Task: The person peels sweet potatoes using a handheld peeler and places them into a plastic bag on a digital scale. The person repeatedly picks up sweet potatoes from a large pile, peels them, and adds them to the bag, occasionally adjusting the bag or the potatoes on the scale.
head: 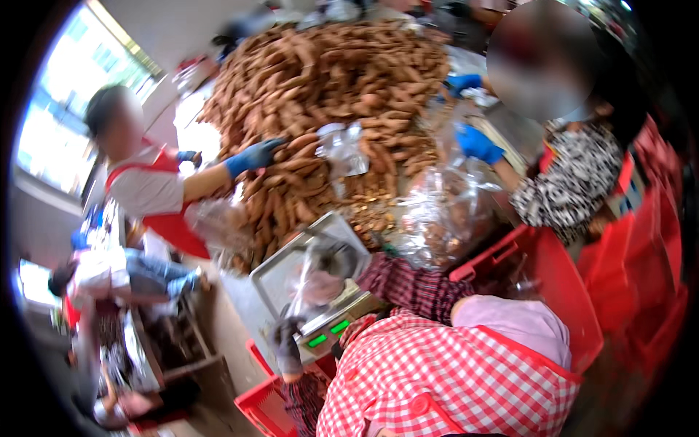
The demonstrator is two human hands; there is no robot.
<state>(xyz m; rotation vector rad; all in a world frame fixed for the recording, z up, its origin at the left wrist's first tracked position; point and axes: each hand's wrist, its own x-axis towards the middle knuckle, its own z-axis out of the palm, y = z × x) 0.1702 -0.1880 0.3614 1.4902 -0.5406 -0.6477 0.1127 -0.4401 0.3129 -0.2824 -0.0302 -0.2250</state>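
My left hand (pixel 286 347), in a grey glove, is at the near left corner of a metal weighing scale (pixel 349 295) with green-lit displays. Its fingers pinch the edge of a clear plastic bag (pixel 307 276) stretched over the scale's pan. Something pinkish shows through the bag, too blurred to name. My right hand (pixel 336 259), also seemingly in a grey glove, is a blur over the far part of the pan; its fingers cannot be made out. A large heap of sweet potatoes (pixel 327 82) lies beyond the scale, with small broken pieces near it.
Filled clear bags (pixel 445 213) stand right of the scale, beside a red plastic crate (pixel 562 289). Another red crate (pixel 267 404) is below left. A co-worker in blue gloves (pixel 254 158) reaches into the heap from the left; another blue-gloved co-worker (pixel 478 145) works at the right.
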